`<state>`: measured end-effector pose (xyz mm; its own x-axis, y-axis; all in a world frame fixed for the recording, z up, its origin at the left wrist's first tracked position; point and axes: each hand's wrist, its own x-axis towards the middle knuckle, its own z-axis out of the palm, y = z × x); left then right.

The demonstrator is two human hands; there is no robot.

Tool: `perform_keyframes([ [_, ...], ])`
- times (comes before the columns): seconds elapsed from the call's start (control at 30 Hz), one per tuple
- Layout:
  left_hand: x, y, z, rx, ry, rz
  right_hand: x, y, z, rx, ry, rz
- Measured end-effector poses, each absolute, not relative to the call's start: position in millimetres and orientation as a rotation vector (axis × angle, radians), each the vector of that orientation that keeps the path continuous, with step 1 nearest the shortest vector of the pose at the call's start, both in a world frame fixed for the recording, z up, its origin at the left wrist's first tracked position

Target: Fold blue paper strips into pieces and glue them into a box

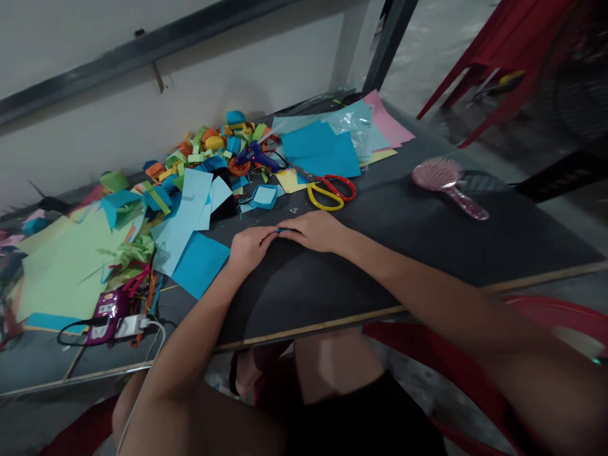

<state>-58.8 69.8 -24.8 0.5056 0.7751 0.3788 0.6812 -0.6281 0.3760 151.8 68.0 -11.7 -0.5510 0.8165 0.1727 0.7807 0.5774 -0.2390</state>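
My left hand and my right hand rest side by side on the dark table, fingertips meeting. Between them they pinch a small strip of blue paper, mostly hidden under the fingers. Both hands have the fingers curled and pressed together on it. Just beyond them lie a small blue folded paper square and scissors with one red and one yellow handle.
A heap of folded coloured paper pieces and a blue glue gun sit at the back. Blue and green sheets cover the left side, a power strip near the edge. A pink hairbrush lies right. Red chairs stand beyond.
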Motion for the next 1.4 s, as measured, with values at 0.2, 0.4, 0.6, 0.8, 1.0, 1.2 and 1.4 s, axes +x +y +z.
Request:
perform_keyframes([
  [0.2, -61, 72, -18, 2.529, 1.220, 0.782, 151, 68, -6, -1.395, -2.610, 0.258],
  [0.4, -61, 67, -17, 2.460, 1.270, 0.811, 154, 72, -14, -1.267, -2.597, 0.309],
  [0.6, -60, 66, -15, 2.230, 1.298, 0.915, 154, 73, -18, -1.259, -2.500, 0.417],
  [0.8, -55, 70, -16, 1.487, 1.236, 1.106, 153, 69, -11, -1.083, -2.055, 1.010],
  [1.0, -49, 66, -18, 1.406, 1.161, 1.117, 146, 65, -14, -1.064, -1.858, 1.329],
  [1.2, -49, 65, -13, 1.389, 1.190, 1.126, 144, 68, -20, -1.051, -1.816, 1.453],
  [1.4, -51, 65, -8, 1.360, 1.194, 1.150, 144, 64, -14, -1.056, -1.911, 1.445],
])
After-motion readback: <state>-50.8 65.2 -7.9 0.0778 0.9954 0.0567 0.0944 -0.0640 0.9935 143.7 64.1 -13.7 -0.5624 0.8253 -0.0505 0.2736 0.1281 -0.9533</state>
